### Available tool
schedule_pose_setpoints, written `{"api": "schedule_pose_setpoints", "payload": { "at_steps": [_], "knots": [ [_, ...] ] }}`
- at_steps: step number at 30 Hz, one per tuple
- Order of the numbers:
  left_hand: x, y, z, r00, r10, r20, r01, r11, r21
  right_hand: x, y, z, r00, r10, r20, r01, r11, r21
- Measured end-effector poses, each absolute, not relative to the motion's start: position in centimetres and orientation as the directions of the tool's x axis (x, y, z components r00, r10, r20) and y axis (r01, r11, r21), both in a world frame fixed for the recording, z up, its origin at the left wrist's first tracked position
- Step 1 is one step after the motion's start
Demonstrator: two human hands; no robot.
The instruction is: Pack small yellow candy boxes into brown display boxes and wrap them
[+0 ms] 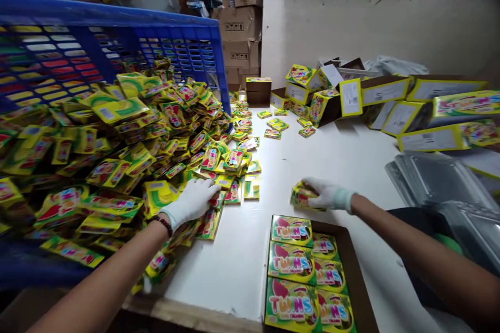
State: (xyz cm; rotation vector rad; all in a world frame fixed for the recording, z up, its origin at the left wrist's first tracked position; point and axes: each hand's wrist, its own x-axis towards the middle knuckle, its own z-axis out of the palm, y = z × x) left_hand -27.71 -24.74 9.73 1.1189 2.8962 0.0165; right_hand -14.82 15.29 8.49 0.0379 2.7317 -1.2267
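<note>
My left hand, in a white glove, is at the right edge of a big heap of small yellow-green Twins boxes. Its fingers curl over some of these boxes, and the thumb is hidden. My right hand, also gloved, grips a few small Twins boxes together, just above the white table. Nearer to me stands an open brown-lined display carton. Two columns of Twins boxes fill most of it, with their printed fronts up; the left column sits higher than the right.
A blue plastic crate lies tipped behind the heap at left. Loose small boxes dot the white table. Empty display cartons pile up at the back right, above clear plastic trays. Cardboard boxes stand behind.
</note>
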Motion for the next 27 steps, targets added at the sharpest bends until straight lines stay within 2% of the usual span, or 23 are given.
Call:
{"api": "schedule_pose_setpoints", "payload": {
  "at_steps": [3, 5, 6, 8, 10, 12, 14, 16, 19, 21, 23, 24, 27],
  "knots": [
    [-28.4, -24.1, 10.0, -0.735, 0.677, -0.022, 0.678, 0.735, -0.013, -14.6, 16.1, 6.0, -0.986, -0.056, -0.154, 0.075, 0.681, -0.728],
    [-28.1, -22.6, 10.6, -0.761, 0.648, 0.032, 0.648, 0.759, 0.060, -14.2, 16.1, 5.9, -0.986, -0.005, -0.168, 0.133, 0.588, -0.798],
    [-27.8, -21.5, 10.9, -0.786, 0.614, 0.072, 0.617, 0.770, 0.161, -14.1, 15.8, 6.3, -0.982, 0.009, -0.190, 0.170, 0.492, -0.854],
    [-26.8, -18.6, 11.2, -0.860, 0.490, 0.144, 0.486, 0.698, 0.526, -14.1, 14.9, 7.6, -0.974, -0.013, -0.227, 0.218, 0.218, -0.951],
    [-25.6, -14.8, 10.8, -0.920, 0.367, 0.136, 0.306, 0.457, 0.835, -14.4, 13.7, 9.0, -0.976, -0.081, -0.203, 0.207, -0.050, -0.977],
    [-24.6, -11.1, 9.9, -0.931, 0.355, 0.089, 0.188, 0.257, 0.948, -15.0, 12.9, 10.3, -0.980, -0.134, -0.145, 0.165, -0.157, -0.974],
    [-24.1, -8.1, 8.5, -0.906, 0.418, 0.066, 0.150, 0.172, 0.974, -15.7, 12.9, 11.1, -0.983, -0.135, -0.124, 0.132, -0.051, -0.990],
    [-24.3, -6.1, 6.9, -0.889, 0.453, 0.062, 0.118, 0.096, 0.988, -16.2, 13.5, 11.4, -0.983, -0.066, -0.170, 0.152, 0.216, -0.964],
    [-25.4, -4.5, 4.3, -0.899, 0.428, 0.094, 0.117, 0.029, 0.993, -16.7, 14.4, 10.7, -0.979, 0.004, -0.203, 0.156, 0.652, -0.742],
    [-26.0, -3.7, 2.8, -0.901, 0.412, 0.138, 0.157, 0.013, 0.988, -17.3, 14.4, 9.5, -0.990, -0.043, -0.134, 0.038, 0.836, -0.547],
    [-25.9, -2.8, 1.4, -0.886, 0.428, 0.178, 0.202, 0.011, 0.979, -17.9, 14.3, 8.0, -0.992, -0.119, -0.031, -0.096, 0.910, -0.404],
    [-25.8, -2.4, 0.9, -0.877, 0.440, 0.191, 0.219, 0.013, 0.976, -18.2, 14.4, 7.1, -0.988, -0.152, 0.023, -0.150, 0.915, -0.375],
    [-25.1, -1.6, -0.4, -0.863, 0.462, 0.203, 0.238, 0.018, 0.971, -18.4, 15.5, 4.5, -0.953, -0.238, 0.187, -0.298, 0.844, -0.447]
  ]
}}
